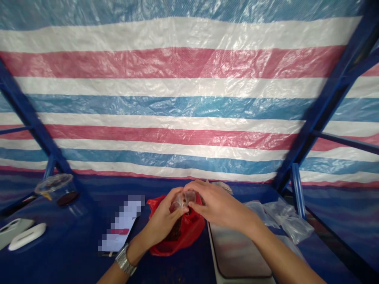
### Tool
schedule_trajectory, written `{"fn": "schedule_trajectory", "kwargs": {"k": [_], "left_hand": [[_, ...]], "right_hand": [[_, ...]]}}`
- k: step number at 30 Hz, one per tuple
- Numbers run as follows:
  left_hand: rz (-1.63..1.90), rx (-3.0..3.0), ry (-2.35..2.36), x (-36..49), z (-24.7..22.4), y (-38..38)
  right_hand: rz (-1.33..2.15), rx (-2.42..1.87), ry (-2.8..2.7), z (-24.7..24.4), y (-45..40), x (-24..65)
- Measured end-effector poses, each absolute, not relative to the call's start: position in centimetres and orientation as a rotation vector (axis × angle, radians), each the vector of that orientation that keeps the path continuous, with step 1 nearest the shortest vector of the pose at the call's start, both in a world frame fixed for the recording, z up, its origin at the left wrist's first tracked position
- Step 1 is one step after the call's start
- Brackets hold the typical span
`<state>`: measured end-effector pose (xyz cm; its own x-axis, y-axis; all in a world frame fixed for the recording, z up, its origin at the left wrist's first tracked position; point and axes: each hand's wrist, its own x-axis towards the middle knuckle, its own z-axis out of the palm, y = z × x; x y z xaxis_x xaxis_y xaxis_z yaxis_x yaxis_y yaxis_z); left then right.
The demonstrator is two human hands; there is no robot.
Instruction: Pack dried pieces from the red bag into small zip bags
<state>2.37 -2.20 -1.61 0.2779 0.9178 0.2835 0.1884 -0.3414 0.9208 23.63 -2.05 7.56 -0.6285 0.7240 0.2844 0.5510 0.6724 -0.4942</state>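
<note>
Above the red plastic bag (192, 232), both hands are closed on a small clear plastic container (182, 200); whether it is a stiff cup or a soft bag I cannot tell. My left hand (166, 217), below a metal watch on the wrist, grips its left side with thumb and fingers. My right hand (210, 201) reaches in from the right, its fingers curled over the top and its thumb against the side. Something small and brownish shows through the clear plastic. The red bag lies open on the blue table, with dark loose contents partly hidden under my left hand.
Left of the bag lies a phone (121, 228) with a blurred screen. Farther left are a clear plastic tub (57, 189) and white devices (27, 236). On the right sit a flat glossy dark-topped device (239, 252) and crumpled clear bags (288, 221). Striped sheeting hangs behind.
</note>
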Motion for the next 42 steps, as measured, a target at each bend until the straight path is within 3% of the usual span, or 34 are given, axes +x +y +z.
{"fn": "schedule_trajectory", "kwargs": {"k": [11, 17, 23, 27, 33, 37, 42], "left_hand": [[1.154, 1.636, 0.959, 2.5, -0.7, -2.8], [1.348, 1.557, 0.943, 1.3, -0.1, -1.9], [1.527, 1.322, 1.091, 0.1, 0.7, -1.0], [1.504, 1.413, 1.136, 0.1, 0.9, -1.2], [1.366, 1.769, 1.568, -0.4, -0.3, -0.8], [1.181, 1.577, 1.482, -0.4, -1.8, -0.3], [1.194, 1.458, 1.493, 0.0, -2.8, 0.0]], "right_hand": [[0.371, -0.833, -2.392, 6.8, -1.6, 22.6], [0.248, -0.936, -2.12, 7.2, -2.0, 22.1], [0.389, -0.989, -2.559, 5.5, -2.7, 21.0], [0.297, -1.18, -2.764, 2.9, -2.6, 20.1], [0.154, -1.387, -2.812, 2.0, -2.6, 19.1], [0.249, -1.411, -2.709, 1.4, -2.4, 18.5], [0.494, -1.374, -2.497, -0.1, -1.8, 18.0]]}}
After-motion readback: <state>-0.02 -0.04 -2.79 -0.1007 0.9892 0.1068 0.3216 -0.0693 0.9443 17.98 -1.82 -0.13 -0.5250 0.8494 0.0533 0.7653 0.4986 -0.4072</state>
